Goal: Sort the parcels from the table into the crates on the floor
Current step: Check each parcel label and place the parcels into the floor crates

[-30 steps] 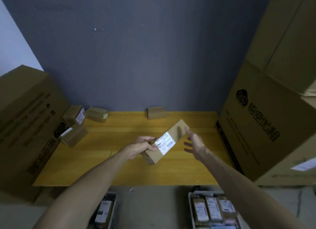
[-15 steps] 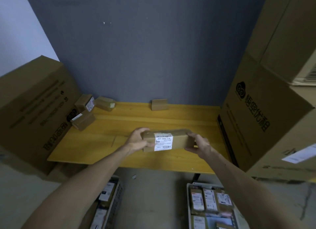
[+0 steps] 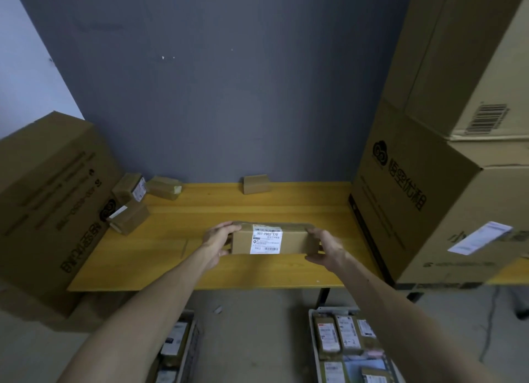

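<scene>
Small parcels (image 3: 129, 214) lie at the left of the desk (image 3: 257, 208). In mid-frame the left hand (image 3: 219, 239) clamps its grip on one end of the labelled parcel (image 3: 267, 241), the right hand (image 3: 325, 246) on the other, over the desk; a crate (image 3: 314, 348) sits at bottom right.

held parcel (image 3: 292, 239) at table (image 3: 257, 211) centre, between left hand (image 3: 219, 238) and right hand (image 3: 326, 246) | parcel cluster (image 3: 130, 216) back-left | lone parcel (image 3: 256, 183) back-centre | carton (image 3: 48, 199) left, carton stack (image 3: 415, 211) right | left crate (image 3: 189, 348), right crate (image 3: 313, 339) on floor, front

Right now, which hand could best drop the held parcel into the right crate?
Probably right: the right hand grips the parcel on the crate's side; the left hand would reach across.
</scene>
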